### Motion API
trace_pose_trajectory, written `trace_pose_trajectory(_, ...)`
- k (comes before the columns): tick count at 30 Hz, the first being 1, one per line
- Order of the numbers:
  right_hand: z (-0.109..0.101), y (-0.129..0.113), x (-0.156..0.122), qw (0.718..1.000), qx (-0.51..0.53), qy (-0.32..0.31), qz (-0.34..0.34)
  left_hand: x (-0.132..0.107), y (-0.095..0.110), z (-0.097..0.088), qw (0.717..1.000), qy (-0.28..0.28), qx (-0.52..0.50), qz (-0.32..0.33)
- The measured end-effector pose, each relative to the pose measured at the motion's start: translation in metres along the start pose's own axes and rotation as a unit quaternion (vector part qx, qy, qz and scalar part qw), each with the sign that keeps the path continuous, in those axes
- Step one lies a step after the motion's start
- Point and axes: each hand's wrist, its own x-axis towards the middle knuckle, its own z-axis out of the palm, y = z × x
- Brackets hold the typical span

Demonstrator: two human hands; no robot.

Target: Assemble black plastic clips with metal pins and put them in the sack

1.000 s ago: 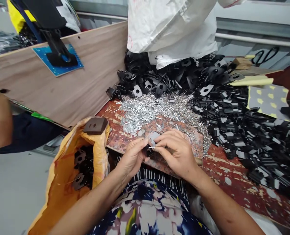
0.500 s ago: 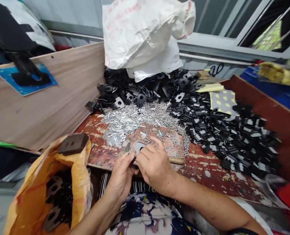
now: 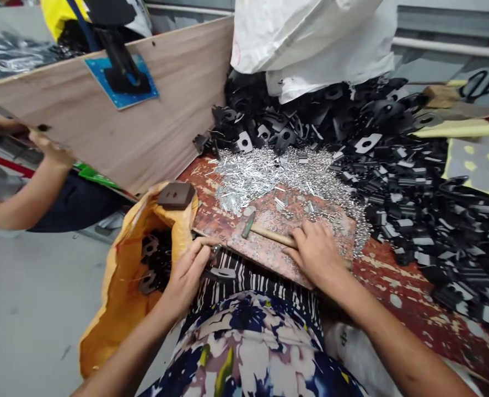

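My left hand (image 3: 190, 270), closed, pinches a black metal bracket (image 3: 223, 273) just off the bench's front edge, above my lap. On the worn board, my right hand (image 3: 321, 253) has its fingers round the handle end of a small hammer (image 3: 272, 236). The hammer lies flat, its head pointing left. Behind it are a heap of silvery pins (image 3: 244, 179) and a spread of small metal bits (image 3: 324, 173). Left of my left hand, an orange sack (image 3: 116, 292) holds more black brackets.
Small black clips (image 3: 426, 198) are heaped on the right. Larger black plates (image 3: 285, 138) are piled beneath a white sack (image 3: 310, 44). A brown block (image 3: 176, 196) rests on the orange sack's rim. Beyond the wooden partition (image 3: 178, 94), another person's hand (image 3: 52, 149) touches its edge.
The view has swung left and down. My hands, together before, are now apart: the left has moved toward the orange sack with the bracket, the right onto the hammer handle.
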Motion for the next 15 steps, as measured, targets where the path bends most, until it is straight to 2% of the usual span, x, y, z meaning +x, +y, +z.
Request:
trace_pose_trajectory(2, 0.01, 0.012, -0.004, 0.999, -0.024, -0.029, -0.006, 0.008, -0.008, 0.004, 0.999, 0.015, -0.025, -0.015)
trace_pose_trajectory(4, 0.011, 0.015, -0.011, 0.998, -0.024, -0.05, 0.0, 0.018, -0.016, 0.014, 1.0, 0.019, -0.019, -0.004)
trace_pose_trajectory(7, -0.006, 0.009, -0.024, 0.999, 0.014, -0.049, 0.014, 0.029, -0.027, 0.028, 0.998, 0.024, 0.034, 0.042)
trace_pose_trajectory(10, -0.033, 0.001, -0.033, 0.996, 0.078, 0.027, -0.016, 0.034, -0.033, 0.03, 0.996, 0.036, 0.052, 0.055)
trace_pose_trajectory(12, -0.043, -0.005, -0.034, 0.989, 0.12, 0.086, -0.018, 0.035, -0.036, 0.029, 0.997, 0.042, 0.051, 0.05)
trace_pose_trajectory(15, -0.034, -0.018, -0.031, 0.979, 0.155, 0.132, -0.017, 0.036, -0.037, 0.029, 0.997, 0.048, 0.043, 0.044)
